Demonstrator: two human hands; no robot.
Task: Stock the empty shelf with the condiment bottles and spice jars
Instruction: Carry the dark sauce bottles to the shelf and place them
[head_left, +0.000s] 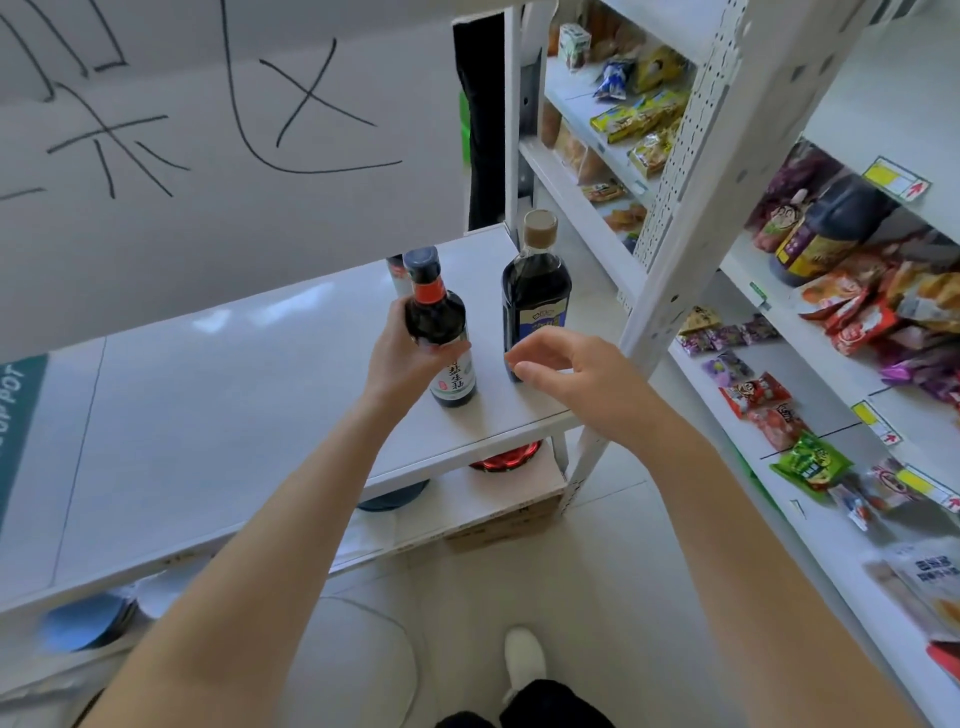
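On the white shelf (218, 415) my left hand (402, 353) grips a dark soy sauce bottle (439, 332) with a dark cap and a red neck band, its base standing on the shelf. To its right stands a taller dark bottle (535, 291) with a tan cap and a blue label. My right hand (566, 369) hovers just in front of that bottle with loosely curled fingers, holding nothing. Behind the held bottle a third bottle (397, 270) is mostly hidden.
A cardboard box (504, 519) with a red-capped bottle (506, 460) sits under the shelf's right end. Blue lids (83, 626) lie on the lower level. A white upright (660, 291) divides off the snack shelves (779, 467) on the right. My shoe (524, 657) stands on the tiled floor.
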